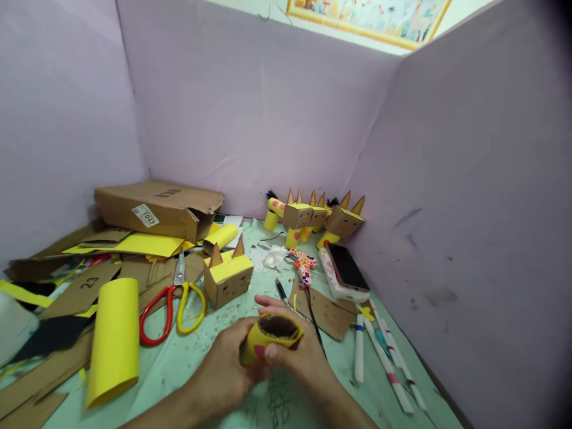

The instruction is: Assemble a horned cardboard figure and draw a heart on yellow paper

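rough-edged cardboard tube point(254, 342), glossy phone screen point(348, 267)

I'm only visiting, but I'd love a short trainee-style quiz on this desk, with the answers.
1. True or false: the left hand and right hand both hold a yellow tube.
2. In the picture, what stands just right of the scissors?
a) phone
b) box with ears
c) framed picture
3. Fill in: one scissor handle is red, the other ____.

Key: 1 true; 2 b; 3 yellow.
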{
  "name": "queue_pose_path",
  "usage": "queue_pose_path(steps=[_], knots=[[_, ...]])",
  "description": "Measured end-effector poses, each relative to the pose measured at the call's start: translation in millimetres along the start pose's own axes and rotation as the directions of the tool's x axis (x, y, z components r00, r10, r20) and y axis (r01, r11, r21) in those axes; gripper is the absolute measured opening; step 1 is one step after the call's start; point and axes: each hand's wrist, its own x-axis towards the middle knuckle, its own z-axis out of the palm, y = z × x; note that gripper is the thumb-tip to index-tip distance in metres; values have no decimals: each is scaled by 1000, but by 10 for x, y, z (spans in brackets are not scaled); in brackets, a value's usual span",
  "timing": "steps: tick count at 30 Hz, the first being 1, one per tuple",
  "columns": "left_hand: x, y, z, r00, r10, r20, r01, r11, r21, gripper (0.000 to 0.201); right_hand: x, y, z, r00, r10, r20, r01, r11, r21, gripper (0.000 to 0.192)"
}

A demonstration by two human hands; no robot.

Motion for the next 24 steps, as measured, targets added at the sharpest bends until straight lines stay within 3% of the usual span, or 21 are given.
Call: queue_pose_path(steps=[2,5,8,11,13,15,16,18,19,21,24], knots=[[30,-92,27,995,-85,46,92,977,-190,35,21,42,-14,999,44,25,-46,995,88,58],[99,-201,-12,974,-225,39,219,870,-441,46,66,78,-70,991,104,-84,-77,958,277,58],[142,-288,-67,956,-292,-23,242,832,-499,52,97,40,-127,958,176,-225,-88,931,353,44],[134,-335,-79,957,-274,-99,202,867,-455,52,103,-36,-205,910,99,-402,3,970,245,50],[110,-337,-72,958,-243,-152,164,900,-403,52,103,-94,-308,841,-15,-541,92,989,116,46],[85,-323,-64,956,-223,-193,144,924,-353,51,97,-163,-468,724,-151,-673,166,985,-42,17],[75,-316,-62,956,-217,-200,141,931,-337,50,90,-201,-564,662,-216,-718,180,975,-127,13],[63,-311,-61,960,-203,-193,135,939,-317,49,66,-282,-765,567,-297,-768,150,954,-259,34],[61,-315,-62,963,-197,-185,132,941,-312,49,53,-319,-856,551,-313,-774,103,945,-310,35],[63,-334,-61,967,-190,-170,132,943,-306,50,35,-378,-998,575,-318,-754,-19,916,-401,28],[66,-367,-58,965,-208,-160,152,940,-306,53,50,-422,-1092,673,-275,-687,-150,859,-490,20]])
